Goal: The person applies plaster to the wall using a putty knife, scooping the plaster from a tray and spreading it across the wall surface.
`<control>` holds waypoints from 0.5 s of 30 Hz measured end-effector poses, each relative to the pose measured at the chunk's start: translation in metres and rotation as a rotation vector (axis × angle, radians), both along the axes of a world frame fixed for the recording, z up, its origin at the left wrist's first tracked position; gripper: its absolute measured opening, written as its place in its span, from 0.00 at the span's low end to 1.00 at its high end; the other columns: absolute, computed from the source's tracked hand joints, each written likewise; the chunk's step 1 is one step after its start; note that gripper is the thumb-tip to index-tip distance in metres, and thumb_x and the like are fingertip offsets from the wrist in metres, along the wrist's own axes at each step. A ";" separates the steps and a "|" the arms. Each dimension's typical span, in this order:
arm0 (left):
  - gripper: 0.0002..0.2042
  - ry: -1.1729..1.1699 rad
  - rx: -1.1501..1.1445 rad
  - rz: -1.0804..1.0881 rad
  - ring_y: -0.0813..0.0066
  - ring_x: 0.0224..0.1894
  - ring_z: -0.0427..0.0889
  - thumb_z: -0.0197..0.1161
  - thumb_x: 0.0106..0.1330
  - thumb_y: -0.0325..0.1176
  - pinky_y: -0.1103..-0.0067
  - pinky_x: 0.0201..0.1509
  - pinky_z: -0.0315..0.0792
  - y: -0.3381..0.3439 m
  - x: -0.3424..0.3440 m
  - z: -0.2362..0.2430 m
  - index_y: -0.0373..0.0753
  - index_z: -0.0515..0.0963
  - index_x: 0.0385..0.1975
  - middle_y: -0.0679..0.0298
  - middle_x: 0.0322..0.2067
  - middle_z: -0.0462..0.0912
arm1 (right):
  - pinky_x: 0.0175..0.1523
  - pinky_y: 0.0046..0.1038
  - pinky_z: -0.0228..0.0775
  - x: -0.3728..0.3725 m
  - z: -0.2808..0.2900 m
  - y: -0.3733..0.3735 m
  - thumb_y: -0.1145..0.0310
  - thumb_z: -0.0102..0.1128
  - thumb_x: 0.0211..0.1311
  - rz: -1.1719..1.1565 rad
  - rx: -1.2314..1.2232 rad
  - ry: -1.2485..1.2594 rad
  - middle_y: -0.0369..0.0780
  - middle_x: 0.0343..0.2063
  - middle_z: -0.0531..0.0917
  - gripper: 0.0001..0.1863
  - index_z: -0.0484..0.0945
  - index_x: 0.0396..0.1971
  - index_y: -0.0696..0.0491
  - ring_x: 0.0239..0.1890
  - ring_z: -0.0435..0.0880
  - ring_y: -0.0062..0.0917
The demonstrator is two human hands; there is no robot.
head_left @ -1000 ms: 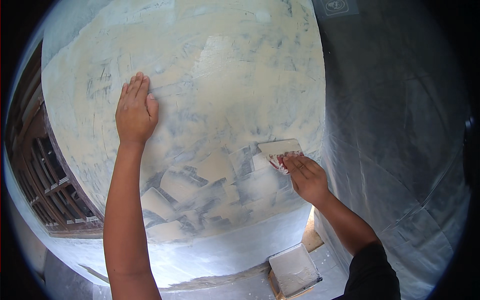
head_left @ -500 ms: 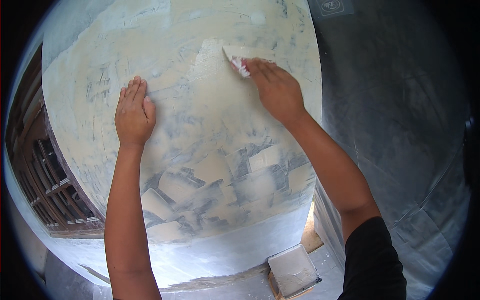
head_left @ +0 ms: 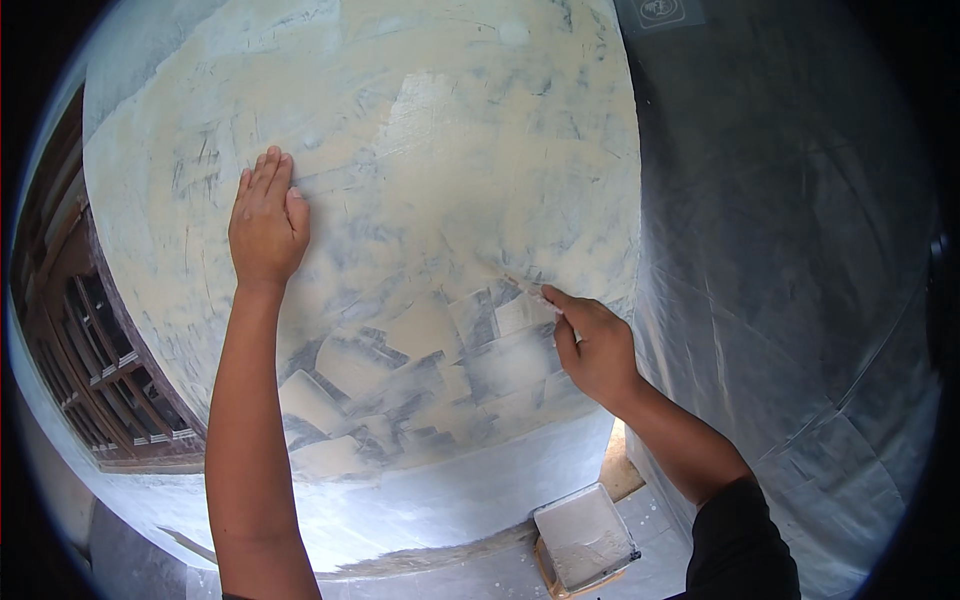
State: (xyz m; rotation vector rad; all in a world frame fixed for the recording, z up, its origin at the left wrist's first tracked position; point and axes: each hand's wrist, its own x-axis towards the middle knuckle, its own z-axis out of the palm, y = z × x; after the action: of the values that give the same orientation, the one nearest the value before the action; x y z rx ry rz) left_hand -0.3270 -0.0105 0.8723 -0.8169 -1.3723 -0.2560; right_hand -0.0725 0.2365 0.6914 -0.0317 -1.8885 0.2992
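Observation:
My left hand (head_left: pixel 268 222) lies flat against the wall (head_left: pixel 400 215), fingers stretched upward and thumb slightly apart, holding nothing. Lower and to the right, my right hand (head_left: pixel 597 348) is closed on the handle of a putty knife (head_left: pixel 522 285), whose blade points up and left at the wall. Cream filler coats the wall's upper and middle parts in smears. A wet, shiny patch of filler (head_left: pixel 415 105) shows higher up. Around the right hand's level, rough overlapping strokes leave grey-blue gaps between them. Most of the knife's handle is hidden inside my fingers.
A square tub of pale filler (head_left: pixel 583 538) stands on the floor below, by the wall's foot. Dark, see-through plastic sheeting (head_left: pixel 780 300) hangs at the right. On the left is a brown wooden window frame with bars (head_left: pixel 110 370).
My right hand has swept the putty knife down and slightly right, from the shiny patch to the rough strokes. My left hand stays in place on the wall.

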 end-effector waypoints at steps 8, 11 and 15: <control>0.26 -0.142 -0.038 0.058 0.59 0.70 0.62 0.50 0.65 0.35 0.64 0.75 0.48 -0.007 0.028 -0.031 0.33 0.67 0.63 0.52 0.66 0.66 | 0.43 0.22 0.75 0.020 -0.006 0.005 0.82 0.53 0.60 0.696 -0.959 -0.016 0.39 0.34 0.85 0.10 0.80 0.40 0.64 0.35 0.82 0.17; 0.28 -0.277 0.000 -0.180 0.52 0.72 0.56 0.47 0.68 0.37 0.59 0.75 0.42 -0.009 0.058 -0.107 0.33 0.61 0.67 0.49 0.69 0.59 | 0.45 0.22 0.74 0.027 -0.033 0.001 0.82 0.54 0.59 0.728 -1.106 -0.017 0.40 0.35 0.85 0.11 0.80 0.41 0.64 0.35 0.82 0.18; 0.27 -0.676 0.030 -0.467 0.51 0.73 0.54 0.40 0.74 0.42 0.56 0.74 0.42 -0.019 0.108 -0.285 0.31 0.61 0.67 0.47 0.68 0.61 | 0.46 0.24 0.76 0.044 -0.117 -0.007 0.81 0.56 0.59 0.685 -1.303 -0.010 0.40 0.36 0.85 0.11 0.80 0.42 0.62 0.35 0.83 0.21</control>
State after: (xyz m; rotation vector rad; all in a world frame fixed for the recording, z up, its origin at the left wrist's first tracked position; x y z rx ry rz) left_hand -0.2185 -0.0292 0.5876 -1.0740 -1.7745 -0.9837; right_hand -0.0284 0.2300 0.5748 -0.2593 -1.3533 1.9302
